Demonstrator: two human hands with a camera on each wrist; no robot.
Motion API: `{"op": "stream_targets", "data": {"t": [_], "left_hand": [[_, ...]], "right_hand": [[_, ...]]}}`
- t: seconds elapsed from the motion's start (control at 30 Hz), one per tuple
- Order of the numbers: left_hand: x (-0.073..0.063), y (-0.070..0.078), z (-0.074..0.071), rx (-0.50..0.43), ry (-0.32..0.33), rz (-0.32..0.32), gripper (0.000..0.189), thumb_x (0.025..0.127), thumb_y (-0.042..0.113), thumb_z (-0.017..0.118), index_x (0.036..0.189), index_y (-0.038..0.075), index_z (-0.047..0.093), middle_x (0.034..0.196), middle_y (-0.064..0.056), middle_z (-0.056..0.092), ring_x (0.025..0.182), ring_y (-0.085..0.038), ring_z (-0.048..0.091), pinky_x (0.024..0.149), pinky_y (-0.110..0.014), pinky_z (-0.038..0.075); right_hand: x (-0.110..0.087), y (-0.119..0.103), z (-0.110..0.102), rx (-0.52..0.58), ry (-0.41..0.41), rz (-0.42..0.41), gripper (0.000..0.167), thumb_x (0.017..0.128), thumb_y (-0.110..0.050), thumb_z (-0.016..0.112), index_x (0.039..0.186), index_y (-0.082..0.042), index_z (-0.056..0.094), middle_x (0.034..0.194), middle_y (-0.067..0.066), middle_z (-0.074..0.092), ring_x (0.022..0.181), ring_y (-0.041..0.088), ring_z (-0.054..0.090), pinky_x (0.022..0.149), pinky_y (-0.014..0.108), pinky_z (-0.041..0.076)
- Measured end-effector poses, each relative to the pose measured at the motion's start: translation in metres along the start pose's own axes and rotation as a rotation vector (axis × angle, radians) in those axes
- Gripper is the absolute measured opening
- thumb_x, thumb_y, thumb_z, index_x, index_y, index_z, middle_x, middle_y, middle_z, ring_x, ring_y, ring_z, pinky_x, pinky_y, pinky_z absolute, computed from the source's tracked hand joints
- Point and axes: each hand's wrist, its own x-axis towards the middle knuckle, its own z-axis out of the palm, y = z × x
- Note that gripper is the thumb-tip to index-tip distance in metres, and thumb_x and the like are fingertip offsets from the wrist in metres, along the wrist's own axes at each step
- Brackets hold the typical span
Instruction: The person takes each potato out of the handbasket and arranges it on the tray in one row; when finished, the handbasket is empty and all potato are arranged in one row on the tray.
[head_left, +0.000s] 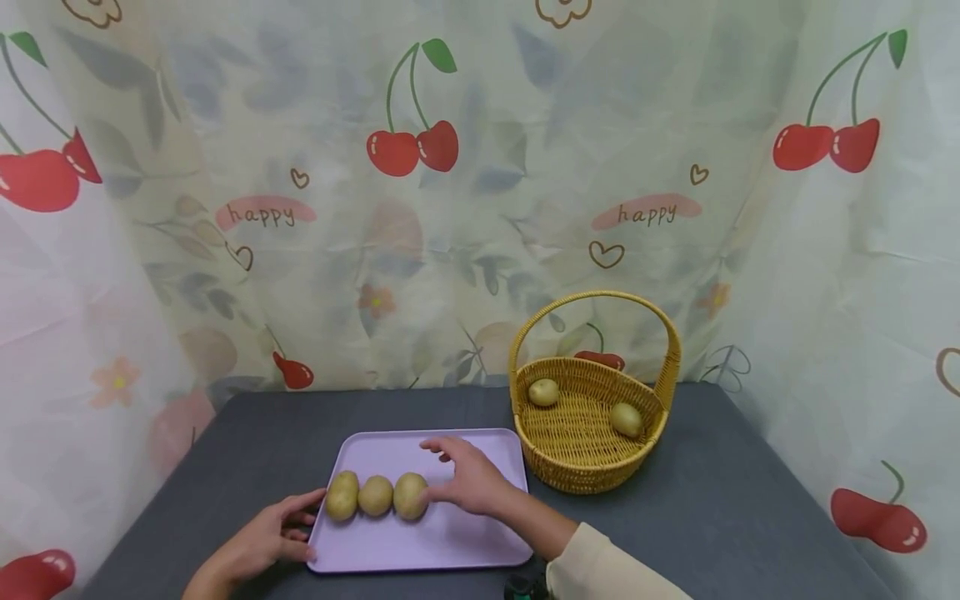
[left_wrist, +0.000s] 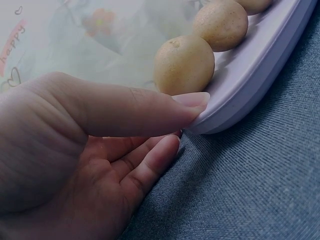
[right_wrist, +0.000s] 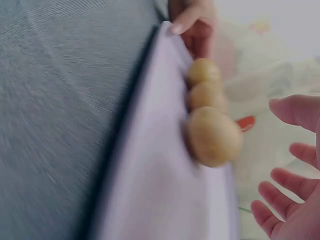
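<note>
One lilac tray (head_left: 472, 546) lies left of the basket (head_left: 577, 477); we see the left hand (head_left: 264, 537) pinching its near-left corner, the right hand (head_left: 474, 482), fingers spread, just beside three potatoes (head_left: 376, 497) on its left side.

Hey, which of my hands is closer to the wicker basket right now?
Right. Your right hand is over the purple tray, to the left of the wicker basket; your left hand is at the tray's left edge, farther away.
</note>
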Motion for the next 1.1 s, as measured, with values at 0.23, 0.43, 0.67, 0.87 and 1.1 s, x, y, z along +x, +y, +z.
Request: {"op": "stream_targets", "data": {"t": [0.23,0.43,0.67,0.87,1.1], "left_hand": [[-0.001,-0.001,0.0,-0.009,0.001,0.008,0.082,0.077,0.002,0.078,0.141,-0.017,0.032,0.128,-0.03,0.047,0.105,-0.032,0.053,0.079,-0.028,0.049],[-0.002,-0.001,-0.002,-0.007,0.001,0.017,0.082,0.077,0.002,0.078,0.141,-0.017,0.031,0.129,-0.03,0.047,0.105,-0.03,0.053,0.079,-0.027,0.049],[-0.001,-0.003,0.0,-0.018,-0.01,0.035,0.082,0.077,0.003,0.078,0.141,-0.017,0.031,0.128,-0.031,0.047,0.103,-0.028,0.053,0.079,-0.027,0.049],[-0.002,-0.004,-0.001,-0.022,-0.022,0.054,0.082,0.078,0.004,0.078,0.141,-0.018,0.03,0.126,-0.03,0.048,0.101,-0.027,0.054,0.078,-0.027,0.049],[-0.001,-0.003,0.0,-0.031,-0.02,0.057,0.082,0.078,0.002,0.077,0.141,-0.018,0.03,0.125,-0.03,0.049,0.101,-0.025,0.054,0.078,-0.027,0.049]], "right_hand": [[-0.003,-0.012,-0.063,-0.064,-0.111,-0.022,0.042,0.086,-0.026,0.074,0.125,-0.013,0.063,0.122,0.002,0.062,0.115,0.024,0.055,0.094,0.04,0.044],[0.0,-0.014,-0.125,-0.071,-0.214,-0.011,0.04,0.088,-0.024,0.072,0.125,-0.012,0.062,0.121,0.004,0.063,0.115,0.024,0.056,0.093,0.043,0.046],[0.012,0.01,-0.186,-0.036,-0.317,0.061,0.046,0.092,-0.025,0.068,0.133,-0.007,0.056,0.126,0.011,0.06,0.118,0.029,0.055,0.094,0.043,0.045],[0.023,0.046,-0.213,-0.104,-0.346,0.156,0.048,0.092,-0.024,0.066,0.133,0.0,0.054,0.126,0.019,0.059,0.118,0.033,0.054,0.094,0.045,0.045],[0.028,0.09,-0.208,-0.119,-0.193,0.235,0.047,0.093,-0.022,0.065,0.133,0.001,0.054,0.131,0.025,0.054,0.121,0.039,0.05,0.096,0.05,0.042]]}}
